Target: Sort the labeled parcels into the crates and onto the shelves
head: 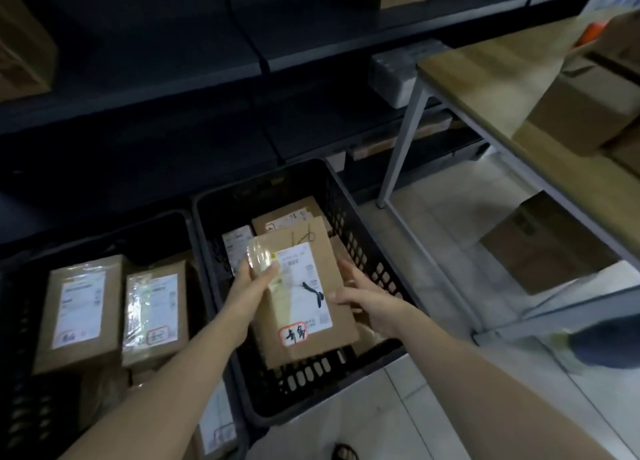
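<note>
A flat brown parcel [301, 303] with a white label, black marker strokes and a red-framed sticker sits over the middle black crate [332, 373]. My left hand [252, 283] grips its upper left corner, thumb on top. My right hand [360, 297] holds its right edge, fingers curled under. Other labeled parcels [284, 220] lie beneath it in the same crate. The crate to the left [20, 321] holds two upright brown parcels [79, 310] with white labels.
Dark metal shelves [173, 78] run across the back, with boxes at the top right and lower right. A wooden table [485, 89] on grey legs stands to the right, carrying cardboard boxes [588, 106]; another box [540, 245] sits under it on the tiled floor.
</note>
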### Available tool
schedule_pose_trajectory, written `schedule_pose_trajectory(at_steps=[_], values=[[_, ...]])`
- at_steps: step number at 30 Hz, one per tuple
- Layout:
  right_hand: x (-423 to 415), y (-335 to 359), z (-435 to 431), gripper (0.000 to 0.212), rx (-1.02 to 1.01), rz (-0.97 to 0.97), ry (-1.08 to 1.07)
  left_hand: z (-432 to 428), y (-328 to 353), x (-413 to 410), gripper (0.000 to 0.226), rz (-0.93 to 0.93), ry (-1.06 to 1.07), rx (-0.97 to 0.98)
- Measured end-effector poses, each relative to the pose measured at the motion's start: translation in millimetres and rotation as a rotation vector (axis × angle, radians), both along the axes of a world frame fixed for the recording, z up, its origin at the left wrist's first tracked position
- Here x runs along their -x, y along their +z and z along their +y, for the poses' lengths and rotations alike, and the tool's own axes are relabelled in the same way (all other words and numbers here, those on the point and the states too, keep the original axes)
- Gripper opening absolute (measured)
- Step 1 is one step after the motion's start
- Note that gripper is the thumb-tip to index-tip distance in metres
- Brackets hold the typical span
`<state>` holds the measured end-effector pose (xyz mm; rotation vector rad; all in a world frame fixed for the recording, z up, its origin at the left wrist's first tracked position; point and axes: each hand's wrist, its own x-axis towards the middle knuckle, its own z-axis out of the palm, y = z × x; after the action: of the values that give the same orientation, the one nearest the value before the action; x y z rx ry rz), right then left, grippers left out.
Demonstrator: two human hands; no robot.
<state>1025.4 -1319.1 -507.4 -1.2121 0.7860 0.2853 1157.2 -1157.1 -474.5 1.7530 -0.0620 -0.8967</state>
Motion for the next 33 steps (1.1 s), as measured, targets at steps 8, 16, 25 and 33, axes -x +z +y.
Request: schedule_pose_trajectory(at_steps=[8,16,25,33], values=[[-5,-26,13,0.123,0.253,0.141,0.36,21,-17,-19,0.035,-0.017,-0.142,-0.313],[-26,-18,26,0.095,0.608,0.199,0.421,14,-17,-21,0.034,-0.065,-0.253,-0.477],[-33,-36,41,0.067,0.786,0.328,0.447,17,-46,-12,0.049,-0.098,-0.295,-0.544],[-35,-33,40,0.066,0.7,0.198,0.184,18,-49,-29,0.052,-0.232,-0.21,-0.442]])
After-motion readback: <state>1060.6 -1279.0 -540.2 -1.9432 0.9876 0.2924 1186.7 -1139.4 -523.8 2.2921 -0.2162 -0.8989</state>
